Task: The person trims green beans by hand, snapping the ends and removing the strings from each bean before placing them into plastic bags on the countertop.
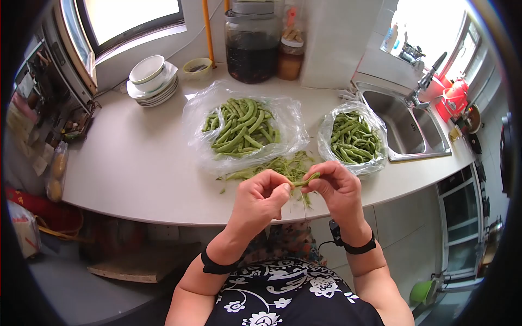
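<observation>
Between my two hands, just over the counter's front edge, is a green bean [306, 181]. The fingers of my right hand [338, 187] are closed around its right part. At its left end, my left hand [265, 194] pinches the tip with thumb and forefinger. Beneath and behind my hands lies a loose pile of bean strings and trimmings [288, 164]. Farther back, a spread clear plastic bag [291, 122] holds many whole green beans [242, 125]. To the right, a second clear bag [381, 145] holds more green beans [354, 138].
A white counter [136, 163] carries stacked bowls and plates [155, 84], a small yellow bowl [197, 68], a large dark-filled jar [251, 49] and a smaller brown jar [291, 57]. At right are a steel sink [389, 117], its faucet [424, 87] and a red kettle [454, 98].
</observation>
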Demonstrator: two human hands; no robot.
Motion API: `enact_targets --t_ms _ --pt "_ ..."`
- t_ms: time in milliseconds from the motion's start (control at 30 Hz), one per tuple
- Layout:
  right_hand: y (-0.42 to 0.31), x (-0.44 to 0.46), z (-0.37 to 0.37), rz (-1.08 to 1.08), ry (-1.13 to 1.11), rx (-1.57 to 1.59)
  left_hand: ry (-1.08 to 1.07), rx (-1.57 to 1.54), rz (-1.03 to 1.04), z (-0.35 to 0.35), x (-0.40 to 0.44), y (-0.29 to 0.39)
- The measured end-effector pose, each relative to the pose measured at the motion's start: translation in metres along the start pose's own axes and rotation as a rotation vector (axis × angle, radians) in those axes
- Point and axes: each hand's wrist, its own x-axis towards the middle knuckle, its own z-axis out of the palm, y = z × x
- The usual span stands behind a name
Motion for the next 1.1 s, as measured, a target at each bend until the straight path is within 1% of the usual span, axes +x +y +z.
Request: enact_targets --t_ms 33,100,167,300,400,700,767,800,867,900,967,1000,1033,1067,1100 --pt "-0.002 0.001 -0.001 0.078 0.029 0.162 0.007 -0.006 0.005 -0.002 0.000 0.000" --pt "-0.005 0.001 -0.008 0.085 0.024 0.161 0.003 -0.015 0.010 -0.004 0.000 0.000" --pt "-0.008 0.001 -0.011 0.144 0.062 0.242 0.011 -0.044 0.000 -0.006 -0.001 -0.001" --pt "-0.007 0.003 -0.018 0.140 0.127 0.328 0.019 -0.091 0.009 -0.013 -0.002 0.001" --pt "-0.008 0.003 -0.019 0.131 0.175 0.330 0.021 -0.136 0.018 -0.019 -0.002 0.001" --pt "-0.006 0.012 -0.037 0.102 0.202 0.295 0.070 -0.182 0.042 -0.037 -0.002 -0.001" --pt "-0.010 0.018 -0.047 0.107 0.175 0.273 0.126 -0.118 0.076 -0.041 -0.002 -0.002" --pt "-0.014 0.023 -0.053 0.120 0.105 0.167 0.143 -0.122 0.081 -0.042 -0.002 -0.005" --pt "-0.032 0.039 -0.056 0.146 -0.033 0.010 0.176 0.373 0.243 -0.040 -0.002 -0.013" --pt "-0.041 0.049 -0.055 0.141 -0.046 0.020 0.215 0.501 0.343 -0.038 -0.001 -0.018" --pt "-0.054 0.072 -0.053 0.245 -0.244 -0.293 0.175 0.797 0.408 -0.041 0.000 -0.026" --pt "-0.056 0.086 -0.047 0.235 -0.280 -0.316 0.175 0.808 0.410 -0.039 0.001 -0.031" --pt "-0.055 0.101 -0.039 0.228 -0.276 -0.307 0.195 0.892 0.498 -0.037 0.002 -0.037" --pt "-0.050 0.118 -0.030 0.173 -0.314 -0.379 0.213 0.976 0.590 -0.035 0.002 -0.039" --pt "-0.045 0.128 -0.023 0.119 -0.347 -0.452 0.206 0.984 0.596 -0.033 0.000 -0.037"
